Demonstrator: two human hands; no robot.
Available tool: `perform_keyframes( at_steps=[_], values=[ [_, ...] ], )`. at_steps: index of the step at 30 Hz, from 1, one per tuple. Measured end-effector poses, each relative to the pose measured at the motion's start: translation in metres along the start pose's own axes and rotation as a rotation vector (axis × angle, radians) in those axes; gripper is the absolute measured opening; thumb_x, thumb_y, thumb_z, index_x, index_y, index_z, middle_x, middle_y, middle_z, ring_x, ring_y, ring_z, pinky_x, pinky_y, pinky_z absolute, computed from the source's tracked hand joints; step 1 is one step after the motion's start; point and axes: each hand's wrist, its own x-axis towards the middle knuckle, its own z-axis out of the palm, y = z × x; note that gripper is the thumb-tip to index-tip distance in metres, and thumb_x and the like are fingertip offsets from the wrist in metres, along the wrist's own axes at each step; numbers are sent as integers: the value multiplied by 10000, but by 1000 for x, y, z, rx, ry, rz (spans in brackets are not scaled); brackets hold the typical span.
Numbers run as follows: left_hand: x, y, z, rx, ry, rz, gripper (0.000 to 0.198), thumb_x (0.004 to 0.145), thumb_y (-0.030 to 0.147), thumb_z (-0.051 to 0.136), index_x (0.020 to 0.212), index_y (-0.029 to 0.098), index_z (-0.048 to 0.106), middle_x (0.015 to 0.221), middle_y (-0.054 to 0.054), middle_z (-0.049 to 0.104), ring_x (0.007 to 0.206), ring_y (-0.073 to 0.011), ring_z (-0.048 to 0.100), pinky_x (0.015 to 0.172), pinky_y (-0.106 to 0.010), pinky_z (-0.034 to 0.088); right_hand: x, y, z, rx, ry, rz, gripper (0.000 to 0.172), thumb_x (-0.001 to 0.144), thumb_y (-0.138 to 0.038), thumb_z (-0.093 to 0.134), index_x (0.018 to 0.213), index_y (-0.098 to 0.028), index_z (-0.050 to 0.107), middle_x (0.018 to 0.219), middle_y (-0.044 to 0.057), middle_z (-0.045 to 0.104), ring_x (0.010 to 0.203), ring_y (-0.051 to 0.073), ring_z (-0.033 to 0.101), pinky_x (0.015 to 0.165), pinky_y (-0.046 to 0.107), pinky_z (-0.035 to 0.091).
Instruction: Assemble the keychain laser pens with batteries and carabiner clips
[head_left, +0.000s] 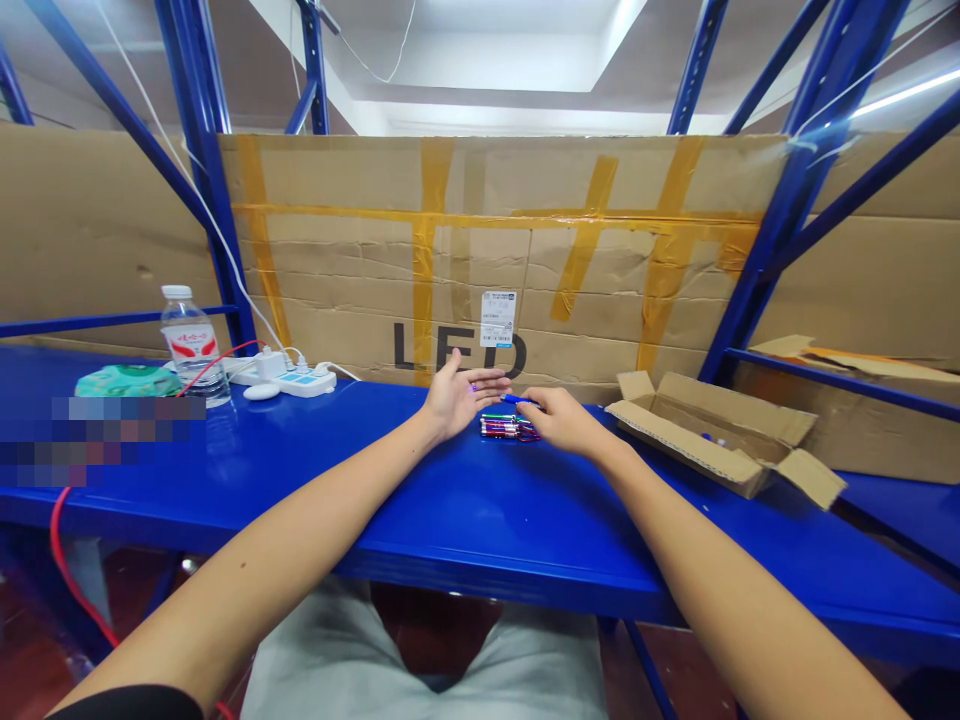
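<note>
My left hand (459,398) is open above the blue table, palm turned up and inward, fingers stretched to the right. A small violet spot shows on its fingers. My right hand (561,420) is closed around a slim blue penlight (513,399), whose tip points left at my left hand. Just below it, several small shiny penlights (501,428) in red, green, silver and purple lie side by side in a row on the table. Dark cord-like loops show at their right ends, partly hidden by my right hand.
To the right stands an open cardboard box (720,420) with a few small items inside. A water bottle (193,345), a green packet (127,381) and a white power strip (304,380) with cables sit at the left. A large taped carton (337,270) walls off the back.
</note>
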Motion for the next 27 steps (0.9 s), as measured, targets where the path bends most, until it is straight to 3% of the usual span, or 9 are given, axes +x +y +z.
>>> perform_keyframes(
  at_steps=[4,9,15,22,27],
  values=[
    [0,0,1,3,31,6,780,910,647,248,982,15,698,1003,-253,697,1010,-315,656,951,-402,468,0,-2,0,70,-18,-59,233,902,-259,450,922,-148,653,916,88,707,785,182,592,699,276,400],
    [0,0,1,1,26,17,780,912,643,255,991,3,694,1001,-265,692,998,-323,660,949,-417,467,-1,-4,1,19,-102,-52,275,925,-273,423,809,-152,642,790,64,692,689,164,562,661,273,387],
    [-1,0,1,14,29,12,778,916,647,230,960,30,702,965,-236,706,977,-305,667,931,-401,476,0,0,5,87,-88,-78,276,935,-268,412,1005,-166,658,983,81,711,834,189,609,757,288,411],
    [-1,0,2,5,22,4,773,920,639,230,957,27,701,958,-244,704,961,-309,667,909,-409,486,-1,-4,5,65,-103,-39,285,907,-261,419,761,-156,641,745,48,674,695,168,560,644,273,372],
    [-1,-1,1,2,4,-6,782,923,638,216,939,29,706,952,-236,707,948,-299,673,906,-397,488,-2,-7,5,112,-117,-47,263,905,-260,420,802,-154,637,748,37,667,686,159,546,650,267,370]
  ],
)
